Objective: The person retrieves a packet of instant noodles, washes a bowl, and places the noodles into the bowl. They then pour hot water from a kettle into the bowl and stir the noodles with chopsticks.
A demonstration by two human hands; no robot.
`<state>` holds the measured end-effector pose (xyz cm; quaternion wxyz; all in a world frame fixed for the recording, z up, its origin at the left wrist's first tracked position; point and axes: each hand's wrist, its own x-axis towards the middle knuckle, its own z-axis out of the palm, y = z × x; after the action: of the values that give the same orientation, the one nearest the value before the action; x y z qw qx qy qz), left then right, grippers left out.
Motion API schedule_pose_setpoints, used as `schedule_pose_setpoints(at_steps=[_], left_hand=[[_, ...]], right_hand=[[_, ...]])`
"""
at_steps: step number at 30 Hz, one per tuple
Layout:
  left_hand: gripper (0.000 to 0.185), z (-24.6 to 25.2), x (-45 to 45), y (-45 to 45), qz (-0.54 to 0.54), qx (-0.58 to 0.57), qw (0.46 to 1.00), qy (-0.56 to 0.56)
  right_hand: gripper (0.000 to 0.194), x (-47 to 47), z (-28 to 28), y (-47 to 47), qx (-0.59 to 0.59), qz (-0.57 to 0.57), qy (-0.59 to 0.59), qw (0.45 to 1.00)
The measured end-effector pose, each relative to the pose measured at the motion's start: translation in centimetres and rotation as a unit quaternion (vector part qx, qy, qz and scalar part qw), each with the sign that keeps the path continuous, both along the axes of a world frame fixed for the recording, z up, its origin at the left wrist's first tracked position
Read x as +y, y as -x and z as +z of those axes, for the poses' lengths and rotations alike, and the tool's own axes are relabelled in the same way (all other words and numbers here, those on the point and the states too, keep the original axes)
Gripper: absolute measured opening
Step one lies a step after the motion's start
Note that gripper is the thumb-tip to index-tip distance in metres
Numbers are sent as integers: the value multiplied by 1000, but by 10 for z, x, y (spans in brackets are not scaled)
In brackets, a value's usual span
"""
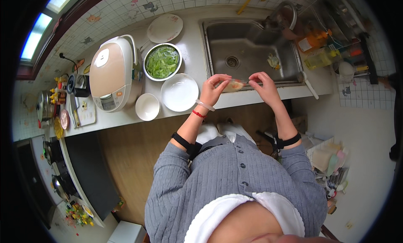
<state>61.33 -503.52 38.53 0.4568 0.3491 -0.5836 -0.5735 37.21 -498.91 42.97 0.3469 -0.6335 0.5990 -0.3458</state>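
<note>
A small clear plastic packet [235,85] with pale and reddish contents is stretched between my two hands, above the front rim of the steel sink [252,60]. My left hand [214,88] pinches its left end between thumb and fingers. At its right end are the thumb and fingertips of my right hand [265,88], which appear to pinch the corner. Left of the sink, a metal bowl [162,62] holds cut green leaves in water. A white plate or shallow bowl [179,92] and a smaller white bowl [147,107] stand closest to my left hand.
A rice cooker [111,73] occupies the left counter, with a cutting board [89,112] and knife [75,114] beyond it. A floral plate [165,28] leans behind the bowls. Food scraps [274,61] lie in the sink; a white-handled tool [310,85] hangs over its right corner.
</note>
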Motion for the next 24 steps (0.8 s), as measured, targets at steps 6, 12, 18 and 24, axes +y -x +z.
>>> schedule_pose_setpoints(at_steps=[6, 12, 18, 24], left_hand=[[21, -13, -9, -12, -3, -21, 995, -101], [21, 12, 4, -8, -20, 16, 991, -128], [23, 39, 6, -12, -74, 137, 967, -204], [30, 53, 2, -15, -220, 137, 958, -120]], right_hand=[[20, -24, 16, 1, 123, -86, -117, 982], [18, -31, 38, -31, -44, 128, -49, 990], [10, -31, 63, -38, -95, 130, -164, 973], [13, -36, 88, -49, -59, 227, 82, 969]])
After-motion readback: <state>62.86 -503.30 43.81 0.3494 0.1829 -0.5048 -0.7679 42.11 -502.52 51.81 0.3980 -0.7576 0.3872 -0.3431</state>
